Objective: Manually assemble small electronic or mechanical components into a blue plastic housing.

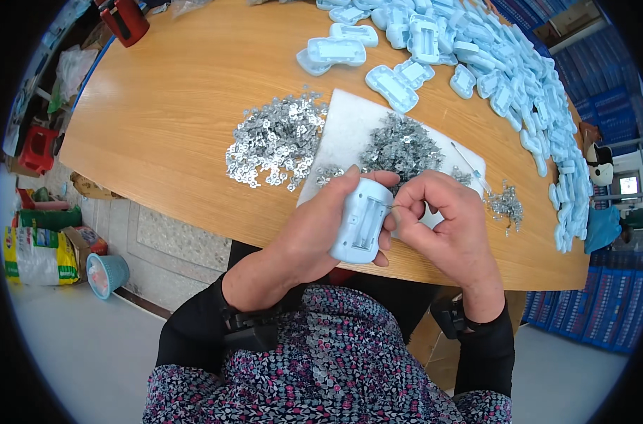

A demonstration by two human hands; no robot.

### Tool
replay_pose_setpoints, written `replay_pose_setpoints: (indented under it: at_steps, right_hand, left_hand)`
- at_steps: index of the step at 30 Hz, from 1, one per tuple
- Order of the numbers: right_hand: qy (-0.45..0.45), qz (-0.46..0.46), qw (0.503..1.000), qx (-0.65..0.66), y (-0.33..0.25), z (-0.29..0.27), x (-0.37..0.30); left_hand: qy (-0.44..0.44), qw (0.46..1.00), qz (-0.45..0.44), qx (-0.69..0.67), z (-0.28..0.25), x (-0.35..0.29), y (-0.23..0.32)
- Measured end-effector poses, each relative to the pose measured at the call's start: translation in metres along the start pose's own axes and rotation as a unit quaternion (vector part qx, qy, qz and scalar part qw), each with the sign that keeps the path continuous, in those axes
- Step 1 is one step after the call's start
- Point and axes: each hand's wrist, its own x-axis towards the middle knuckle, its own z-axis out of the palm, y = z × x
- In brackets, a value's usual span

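Observation:
My left hand [320, 225] grips a light blue plastic housing [361, 221] with an open compartment facing up, held over the near edge of the wooden table [166, 120]. My right hand [440, 225] pinches a small silver metal piece at the housing's right side, fingertips touching the rim. Just beyond the hands lies a white pad [349, 131] carrying a heap of small metal springs [399, 148]. Left of the pad is a pile of flat silver metal contacts [275, 141].
Many light blue plastic housings [505, 67] are heaped along the table's far and right side. A small cluster of metal parts [506, 205] lies right of the pad. A red object [127, 20] stands at the far left. On the floor: a blue basket [106, 274], bags, blue crates [611, 311].

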Motion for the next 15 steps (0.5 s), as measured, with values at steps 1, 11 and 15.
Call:
replay_pose_setpoints:
  at_steps: [1, 11, 15]
  right_hand:
    - [-0.005, -0.001, 1.0, -0.007, -0.0016, 0.0008, 0.0011]
    - [-0.038, 0.019, 0.998, -0.037, -0.0038, -0.0013, 0.0048]
    - [-0.049, 0.019, 0.996, -0.071, -0.0017, -0.0035, 0.0032]
  left_hand:
    - [0.004, 1.0, -0.004, 0.002, 0.0005, -0.0004, 0.0]
    - [-0.003, 1.0, -0.012, 0.022, -0.0006, -0.0032, 0.0016]
    - [0.018, 0.998, -0.013, 0.051, 0.0055, -0.0044, 0.0022]
